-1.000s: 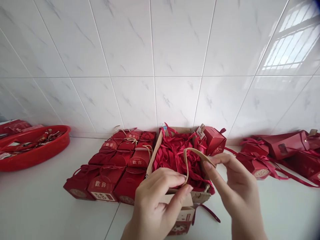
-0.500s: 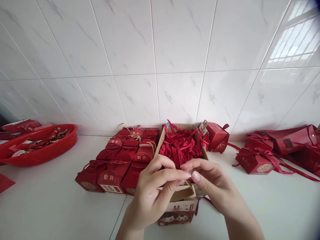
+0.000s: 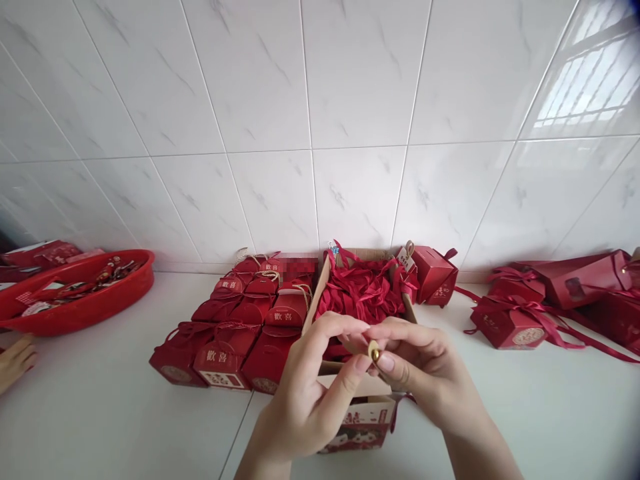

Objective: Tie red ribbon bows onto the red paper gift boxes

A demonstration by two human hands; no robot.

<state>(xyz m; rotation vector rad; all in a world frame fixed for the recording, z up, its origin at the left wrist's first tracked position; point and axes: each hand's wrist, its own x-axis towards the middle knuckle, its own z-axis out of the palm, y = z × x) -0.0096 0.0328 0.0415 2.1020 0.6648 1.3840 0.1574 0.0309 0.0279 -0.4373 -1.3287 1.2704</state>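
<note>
My left hand [image 3: 313, 383] and my right hand [image 3: 425, 370] meet above a small red and white gift box [image 3: 361, 421] that stands on the white counter. Both hands pinch the ends of the box's tan strap handle [image 3: 373, 350] between thumb and fingers, fingertips almost touching. The rest of the handle is hidden by my fingers. Just behind my hands stands a brown cardboard box [image 3: 313, 300] full of red ribbons [image 3: 363, 290].
Several closed red gift boxes [image 3: 240, 320] sit in rows left of the cardboard box. More red boxes with ribbons [image 3: 515, 320] lie to the right. A red basin [image 3: 83, 307] with small items stands at far left, and another person's hand [image 3: 15, 360] rests at the left edge.
The open strap loop has been drawn down and folded together between my fingertips. My hands moved closer over the box. Another person's hand has appeared at the left edge.
</note>
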